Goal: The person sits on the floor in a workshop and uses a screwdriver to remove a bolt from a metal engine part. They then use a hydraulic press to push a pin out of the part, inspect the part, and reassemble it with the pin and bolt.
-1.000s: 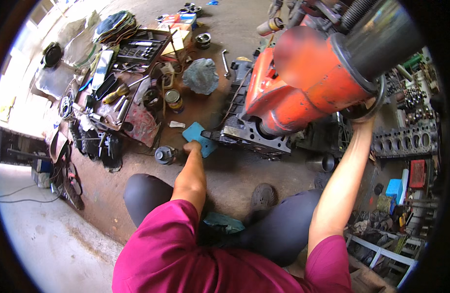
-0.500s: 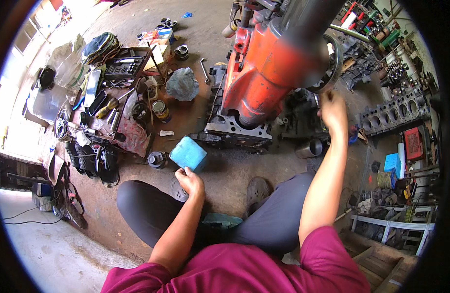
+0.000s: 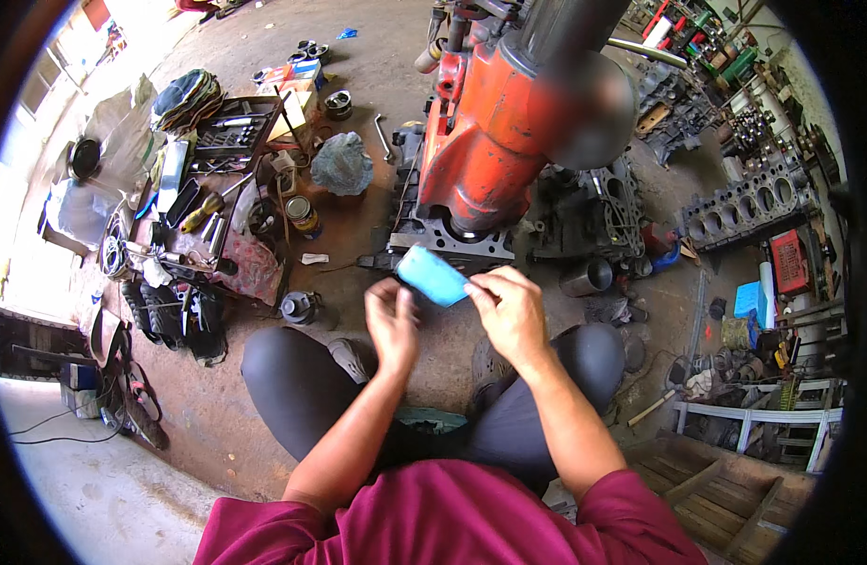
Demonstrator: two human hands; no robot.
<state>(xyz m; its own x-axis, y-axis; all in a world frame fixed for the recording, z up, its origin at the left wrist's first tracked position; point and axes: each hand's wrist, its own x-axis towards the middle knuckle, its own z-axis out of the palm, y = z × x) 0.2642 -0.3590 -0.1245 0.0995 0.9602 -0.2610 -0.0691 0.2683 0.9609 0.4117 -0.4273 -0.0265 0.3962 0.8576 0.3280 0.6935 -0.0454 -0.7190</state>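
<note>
A flat, light-blue rectangular pad [image 3: 435,276] hangs tilted between my hands, above the floor and in front of the orange machine. My right hand [image 3: 511,313] pinches its right-hand corner between thumb and fingers. At the pad's left end is my left hand [image 3: 392,325], its fingers curled and smeared by motion; whether they touch the pad I cannot tell. Just beyond the pad lies an engine block [image 3: 443,235] with a flat, holed metal face. The orange machine column [image 3: 481,141] stands over that block, its right part blurred.
To the left, a tool tray [image 3: 231,137], a yellow-labelled can [image 3: 303,217] and a plastic-wrapped bundle [image 3: 342,164] sit on the floor. A metal cylinder sleeve [image 3: 587,278] lies at right. Further right are another engine block [image 3: 749,209] and a red crate [image 3: 789,264].
My right hand has come down and left from beside the machine and now grips the pad's corner. The pad has moved right and up and turned more edge-on; my left hand has moved with it.
</note>
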